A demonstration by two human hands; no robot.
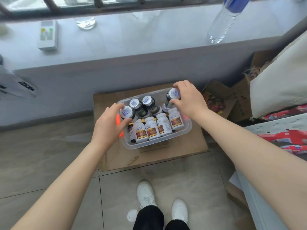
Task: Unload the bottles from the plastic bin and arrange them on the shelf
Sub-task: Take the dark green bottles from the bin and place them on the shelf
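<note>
A clear plastic bin (149,144) sits on a flat cardboard box (187,146) on the floor. Inside stand several dark bottles with white caps at the back and several white bottles (152,128) with red-and-yellow labels in front. My left hand (108,126) grips the dark bottle (127,112) at the bin's left end. My right hand (189,97) grips another dark bottle (172,96) at the back right corner, lifted slightly above its neighbours. The shelf is the grey window ledge (132,40) above the bin.
On the ledge stand a white remote-like box (47,36), a glass (85,22) and a clear water bottle (222,22). Open cardboard boxes (232,100) and a cushion (280,83) lie at the right. My white shoes (146,195) are on the tiled floor.
</note>
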